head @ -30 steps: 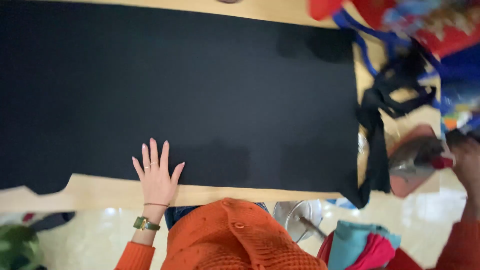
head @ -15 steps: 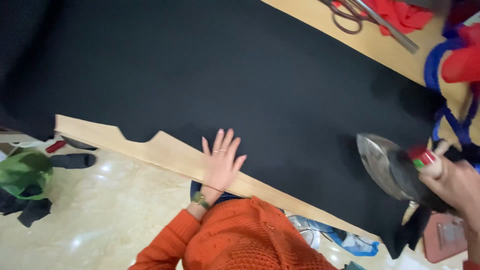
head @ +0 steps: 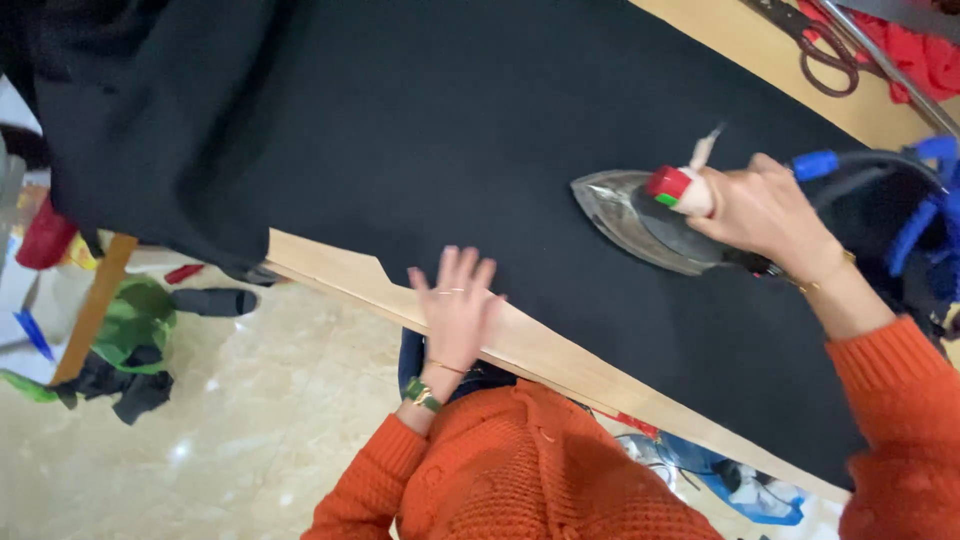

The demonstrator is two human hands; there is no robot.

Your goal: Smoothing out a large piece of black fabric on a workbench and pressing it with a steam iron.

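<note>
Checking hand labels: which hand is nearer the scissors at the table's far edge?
Right. The right hand grips the iron on the black cloth, just short of the scissors. The left hand lies flat at the near table edge, much farther off.

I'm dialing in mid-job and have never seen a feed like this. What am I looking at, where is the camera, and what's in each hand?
There is no machine here: a person in an orange sweater works with two bare hands. The single camera sits on the person's head and looks straight down, so you see their own arms from above.

A large black cloth covers a wooden table, with one end hanging over the edge. The left hand lies flat, fingers spread, at the cloth's near edge and on the bare wood. The right hand has a closed grip on the handle of an iron, which rests on the cloth, tip pointing toward the person's left. A cord with a blue fitting trails from it.

Scissors lie on the far side of the table.
</note>
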